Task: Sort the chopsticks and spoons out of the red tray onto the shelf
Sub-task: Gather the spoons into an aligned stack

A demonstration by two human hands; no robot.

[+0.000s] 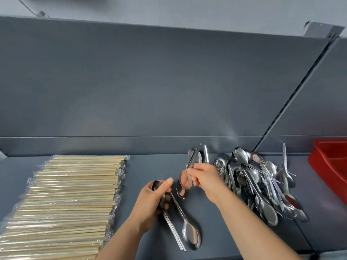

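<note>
Two bare hands work over the dark grey metal shelf (150,166). Our left hand (152,201) has its fingers curled round a nested stack of shiny steel spoons (173,232), bowls up by the thumb and handles running toward us. Our right hand (204,179) pinches a few more steel spoons (185,182) near their necks, handles tilted up toward the back wall. Just right of it lies a loose heap of steel spoons (262,184), and the red plastic tray (330,162) sits at the shelf's far right. Pale wooden chopsticks in clear plastic wrappers (71,194) lie in rows on the left.
</note>
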